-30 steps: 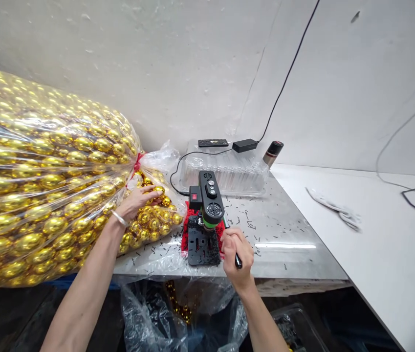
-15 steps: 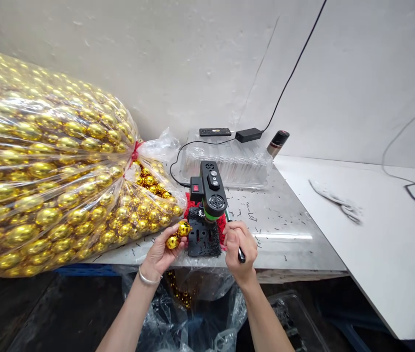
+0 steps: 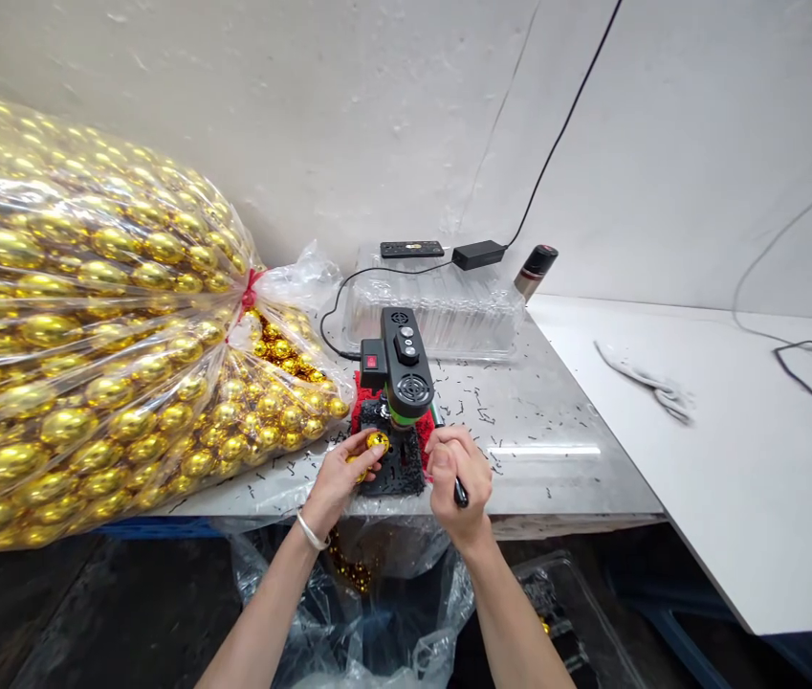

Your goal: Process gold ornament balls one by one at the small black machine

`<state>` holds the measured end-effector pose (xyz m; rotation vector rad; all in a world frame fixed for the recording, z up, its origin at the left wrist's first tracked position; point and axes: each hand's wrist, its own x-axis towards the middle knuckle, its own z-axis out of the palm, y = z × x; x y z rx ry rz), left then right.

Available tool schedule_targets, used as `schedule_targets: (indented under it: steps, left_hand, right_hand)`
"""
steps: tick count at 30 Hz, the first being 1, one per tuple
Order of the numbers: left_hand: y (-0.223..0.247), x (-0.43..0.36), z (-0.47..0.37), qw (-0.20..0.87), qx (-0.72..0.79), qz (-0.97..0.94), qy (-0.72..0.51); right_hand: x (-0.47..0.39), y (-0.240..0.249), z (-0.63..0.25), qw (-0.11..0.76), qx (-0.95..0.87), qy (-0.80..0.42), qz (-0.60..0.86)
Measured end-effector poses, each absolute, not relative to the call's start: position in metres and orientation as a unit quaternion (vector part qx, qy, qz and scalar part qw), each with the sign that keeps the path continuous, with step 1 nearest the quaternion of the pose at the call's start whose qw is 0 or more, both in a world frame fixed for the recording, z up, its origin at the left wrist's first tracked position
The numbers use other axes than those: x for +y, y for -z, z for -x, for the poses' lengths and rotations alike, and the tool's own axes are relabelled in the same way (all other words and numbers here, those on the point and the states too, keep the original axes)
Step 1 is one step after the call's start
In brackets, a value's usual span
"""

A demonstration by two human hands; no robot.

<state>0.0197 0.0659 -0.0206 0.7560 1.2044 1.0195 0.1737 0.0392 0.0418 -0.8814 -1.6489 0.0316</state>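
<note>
My left hand [image 3: 343,471] pinches gold baubles between thumb and fingers. The upper bauble [image 3: 378,440] shows dark marks on its surface; another one below it is mostly covered by my fingers. They are at the left edge of the black slotted base plate [image 3: 391,476], just left of and below the head of a small black machine [image 3: 406,364] with a green ring. My right hand [image 3: 460,478] is closed around a black-ended handle [image 3: 461,494] whose thin rod runs up to the machine's right side.
A huge clear bag of gold baubles [image 3: 90,335], tied with red, fills the left. Behind the machine stands a clear plastic box [image 3: 441,316] with a black power adapter [image 3: 478,254] and a remote [image 3: 411,249] on it. A flask [image 3: 536,272] and gloves [image 3: 653,388] are further right.
My left hand has moved right and slightly up, bringing the baubles over the base plate's edge and closer under the machine head. My right hand keeps its grip. The view has shifted slightly.
</note>
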Motion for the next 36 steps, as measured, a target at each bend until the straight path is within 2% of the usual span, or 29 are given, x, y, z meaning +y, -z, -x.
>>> schedule_targets:
  steps: [6, 10, 18, 26, 36]
  left_hand:
    - [0.021, 0.069, -0.026, 0.356, 0.616, -0.642, -0.285]
    - [0.013, 0.071, -0.03, 0.261, 0.614, -0.715, -0.209]
    - [0.018, 0.071, -0.03, 0.238, 0.591, -0.747, -0.189]
    - [0.007, 0.075, -0.037, 0.209, 0.607, -0.759, -0.112]
    - [0.007, 0.075, -0.036, 0.206, 0.615, -0.754, -0.101]
  right_hand:
    - [0.039, -0.04, -0.175, 0.589, -0.711, -0.018, 0.383]
    - [0.038, -0.039, -0.175, 0.589, -0.715, -0.023, 0.376]
    - [0.038, -0.039, -0.175, 0.597, -0.71, -0.031, 0.373]
    - [0.036, -0.035, -0.177, 0.588, -0.715, -0.033, 0.377]
    - [0.041, 0.008, -0.175, 0.6, -0.711, -0.001, 0.365]
